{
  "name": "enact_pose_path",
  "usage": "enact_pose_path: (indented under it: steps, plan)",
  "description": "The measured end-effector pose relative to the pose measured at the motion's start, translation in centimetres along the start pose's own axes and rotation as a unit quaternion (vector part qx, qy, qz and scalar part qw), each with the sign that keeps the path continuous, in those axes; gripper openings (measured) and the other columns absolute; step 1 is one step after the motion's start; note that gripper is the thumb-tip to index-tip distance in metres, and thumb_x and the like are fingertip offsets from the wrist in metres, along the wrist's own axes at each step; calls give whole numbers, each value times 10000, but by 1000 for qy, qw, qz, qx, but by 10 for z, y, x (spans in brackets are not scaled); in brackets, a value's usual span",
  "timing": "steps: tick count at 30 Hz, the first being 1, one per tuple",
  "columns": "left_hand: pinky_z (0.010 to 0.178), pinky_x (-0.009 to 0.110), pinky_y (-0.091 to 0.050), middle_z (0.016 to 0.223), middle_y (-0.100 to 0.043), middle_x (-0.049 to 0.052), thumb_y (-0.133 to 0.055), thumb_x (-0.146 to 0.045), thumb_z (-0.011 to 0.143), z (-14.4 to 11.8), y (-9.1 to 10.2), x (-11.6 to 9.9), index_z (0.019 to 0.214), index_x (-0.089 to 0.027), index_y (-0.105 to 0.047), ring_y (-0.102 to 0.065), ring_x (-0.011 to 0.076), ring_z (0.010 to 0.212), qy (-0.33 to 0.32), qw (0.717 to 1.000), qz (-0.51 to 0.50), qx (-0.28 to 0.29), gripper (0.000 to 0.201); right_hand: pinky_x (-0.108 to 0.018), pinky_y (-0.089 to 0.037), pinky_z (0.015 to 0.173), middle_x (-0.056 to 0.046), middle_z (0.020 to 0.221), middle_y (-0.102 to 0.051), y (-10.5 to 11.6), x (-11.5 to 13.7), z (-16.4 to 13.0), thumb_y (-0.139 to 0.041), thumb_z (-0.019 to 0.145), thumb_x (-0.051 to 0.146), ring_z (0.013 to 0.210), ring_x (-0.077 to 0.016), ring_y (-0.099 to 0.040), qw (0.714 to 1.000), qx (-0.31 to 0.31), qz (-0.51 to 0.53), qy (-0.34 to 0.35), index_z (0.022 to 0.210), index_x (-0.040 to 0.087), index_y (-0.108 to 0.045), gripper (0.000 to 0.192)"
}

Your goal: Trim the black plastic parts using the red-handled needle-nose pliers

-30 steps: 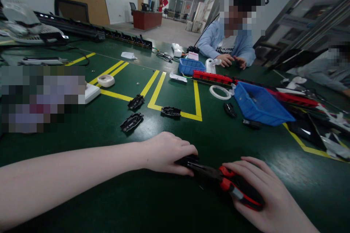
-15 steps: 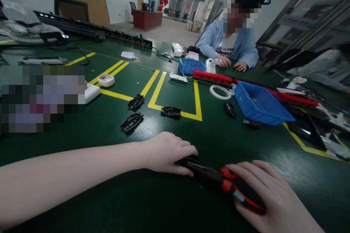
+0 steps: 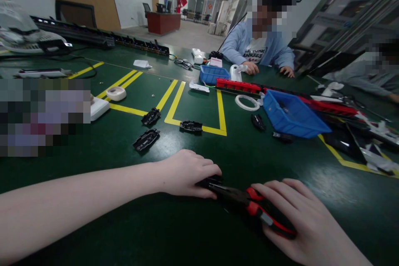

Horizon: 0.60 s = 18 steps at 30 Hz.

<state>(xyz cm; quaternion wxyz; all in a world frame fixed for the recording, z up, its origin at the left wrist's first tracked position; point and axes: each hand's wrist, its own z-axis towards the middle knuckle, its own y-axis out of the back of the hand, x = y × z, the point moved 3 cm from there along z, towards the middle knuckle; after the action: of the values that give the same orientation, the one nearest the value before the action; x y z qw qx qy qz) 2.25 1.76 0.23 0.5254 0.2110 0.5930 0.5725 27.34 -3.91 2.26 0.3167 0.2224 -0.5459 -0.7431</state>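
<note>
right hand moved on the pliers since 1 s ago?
Cannot tell. The right hand grips the pliers beside the left hand as before; its small shift matches that of the yellow floor tape, so the camera moved.

Single head-worn view, looking forward and down across the green table (image 3: 243, 153), hands close below, co-workers far opposite.

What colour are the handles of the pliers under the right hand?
Red and black handles, seen from the head view.

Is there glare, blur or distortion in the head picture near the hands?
Head view: ceiling lights glare on the green table; wide-angle bending stretches the edges; the left hand, right hand and pliers look slightly soft; several patches are pixelated.
</note>
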Motion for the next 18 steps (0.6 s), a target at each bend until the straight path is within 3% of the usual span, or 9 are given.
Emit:
enact_pose_path:
  steps: [13, 18]
  plan:
    - [690, 274, -472, 1027, -685, 14, -638, -423, 900, 1, 2, -1, 1148, -194, -543, -664, 163, 840, 10, 1000, -13, 15, 351, -433, -459, 864, -74, 1077, -688, -6, 0, -3, -561, 754, 265, 923, -239, -642, 999, 14, 22, -40, 1262, 238, -549, 509]
    - [685, 275, -475, 1026, -682, 14, -640, -429, 897, 1, 1, 0, 1150, -194, -542, -663, 165, 841, 8, 1000, -10, 14, 359, -438, -461, 852, -76, 1080, -688, -7, -1, -2, -574, 755, 270, 917, -239, -644, 999, 20, 24, -23, 1283, 246, -531, 531]
